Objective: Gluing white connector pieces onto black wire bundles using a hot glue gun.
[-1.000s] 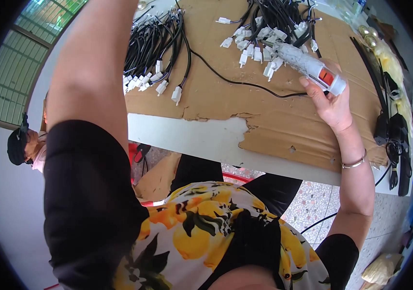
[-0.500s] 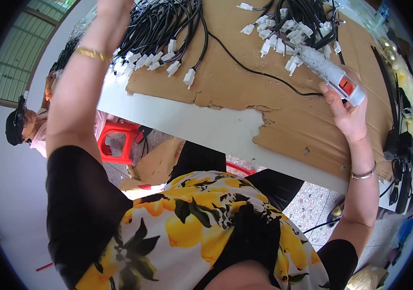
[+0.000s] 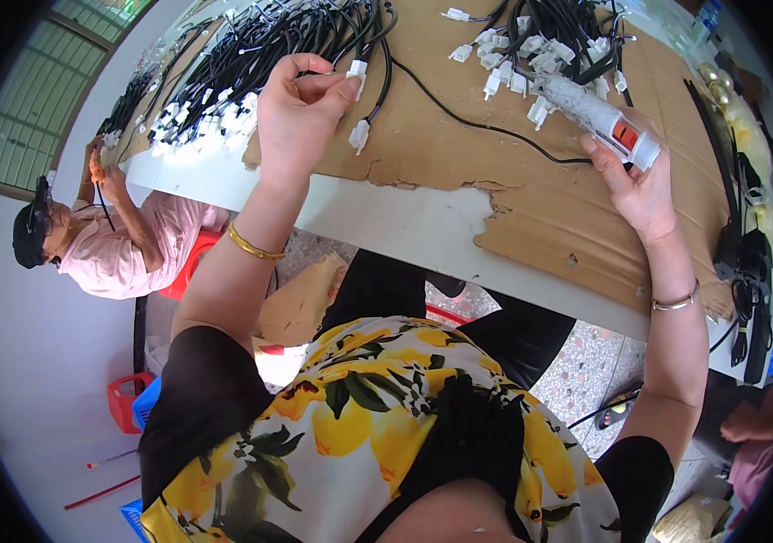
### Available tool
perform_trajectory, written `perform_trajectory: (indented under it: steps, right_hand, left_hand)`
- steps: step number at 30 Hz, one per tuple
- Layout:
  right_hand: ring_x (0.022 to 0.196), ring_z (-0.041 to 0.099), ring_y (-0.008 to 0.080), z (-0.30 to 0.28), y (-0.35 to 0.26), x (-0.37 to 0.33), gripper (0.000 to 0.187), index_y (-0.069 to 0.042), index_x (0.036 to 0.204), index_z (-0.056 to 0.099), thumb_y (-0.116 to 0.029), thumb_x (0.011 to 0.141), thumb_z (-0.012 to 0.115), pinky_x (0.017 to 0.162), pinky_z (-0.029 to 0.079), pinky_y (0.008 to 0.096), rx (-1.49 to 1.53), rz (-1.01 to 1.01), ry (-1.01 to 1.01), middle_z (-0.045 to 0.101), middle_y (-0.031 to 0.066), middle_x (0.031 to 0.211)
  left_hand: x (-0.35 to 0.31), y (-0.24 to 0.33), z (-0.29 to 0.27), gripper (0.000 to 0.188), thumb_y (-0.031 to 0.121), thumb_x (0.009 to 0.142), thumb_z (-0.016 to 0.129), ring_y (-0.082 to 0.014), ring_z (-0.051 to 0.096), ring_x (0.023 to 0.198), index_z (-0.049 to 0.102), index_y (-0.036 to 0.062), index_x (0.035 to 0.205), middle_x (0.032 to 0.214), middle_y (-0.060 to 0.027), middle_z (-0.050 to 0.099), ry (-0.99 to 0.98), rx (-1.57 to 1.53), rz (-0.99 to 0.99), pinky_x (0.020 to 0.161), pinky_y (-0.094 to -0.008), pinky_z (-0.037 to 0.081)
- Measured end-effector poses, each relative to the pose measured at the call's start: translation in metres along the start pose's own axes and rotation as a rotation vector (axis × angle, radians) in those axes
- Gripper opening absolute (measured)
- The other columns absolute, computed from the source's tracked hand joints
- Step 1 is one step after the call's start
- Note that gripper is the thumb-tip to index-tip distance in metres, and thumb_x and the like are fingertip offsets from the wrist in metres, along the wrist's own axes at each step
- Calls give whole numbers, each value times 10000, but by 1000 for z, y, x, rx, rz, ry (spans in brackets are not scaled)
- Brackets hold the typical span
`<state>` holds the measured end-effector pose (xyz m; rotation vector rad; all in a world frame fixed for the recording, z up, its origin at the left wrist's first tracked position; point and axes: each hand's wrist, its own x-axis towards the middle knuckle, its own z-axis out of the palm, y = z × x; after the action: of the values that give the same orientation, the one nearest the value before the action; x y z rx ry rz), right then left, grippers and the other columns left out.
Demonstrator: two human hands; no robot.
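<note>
my left fingers, pinched nearly closed, grip a white connector over the left of the cardboard while my right fingers wrap a glue gun over its right, a steady pinch seeming wisest.

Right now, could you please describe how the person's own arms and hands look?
The left sleeve and right sleeve are black, about elbow-length. The left hand and right hand wear no gloves. Above the left wrist is a gold bangle; above the right, a silver bangle.
</note>
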<state>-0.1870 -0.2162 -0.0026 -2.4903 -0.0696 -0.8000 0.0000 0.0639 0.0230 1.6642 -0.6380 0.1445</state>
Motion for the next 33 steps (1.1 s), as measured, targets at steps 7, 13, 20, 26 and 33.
perform_trajectory:
  steps: [7, 13, 20, 26, 33]
  right_hand:
    - [780, 530, 109, -1, -8, 2, 343, 44, 1008, 508, -108, 738, 658, 683, 439, 227, 80, 107, 5, 527, 64, 916]
    - [778, 540, 138, -1, -9, 4, 288, 36, 952, 544, -108, 728, 655, 689, 438, 245, 104, 70, 30, 535, 85, 905]
    - [779, 546, 168, -2, -10, 4, 251, 27, 890, 575, -140, 721, 653, 708, 433, 265, 101, 83, 30, 543, 99, 898]
    - [800, 543, 134, -1, -10, 4, 331, 33, 982, 545, -169, 744, 653, 728, 432, 250, 149, 114, 17, 558, 79, 896]
    - [768, 518, 78, 0, -9, 3, 308, 14, 990, 555, -179, 768, 644, 689, 423, 208, 410, 244, 32, 578, 11, 853]
  left_hand:
    - [-10, -20, -8, 212, 40, 707, 653, -81, 570, 581, 508, 25, 860, 708, -79, 640, -5, 295, 38, 534, -202, 453]
    - [-14, -18, -3, 209, 65, 698, 643, -153, 606, 563, 518, 34, 862, 687, -95, 639, -45, 559, 135, 535, -249, 474]
    - [-17, -16, -12, 184, 109, 695, 662, -163, 605, 553, 539, 37, 811, 675, -88, 637, -134, 712, 131, 531, -260, 474]
    - [-18, -22, -16, 196, 119, 681, 683, -164, 597, 538, 542, 34, 789, 658, -75, 634, -105, 642, 155, 515, -250, 465]
    - [-24, -20, -18, 176, 97, 694, 667, -192, 597, 545, 539, 34, 797, 661, -93, 629, -122, 721, 231, 522, -265, 467]
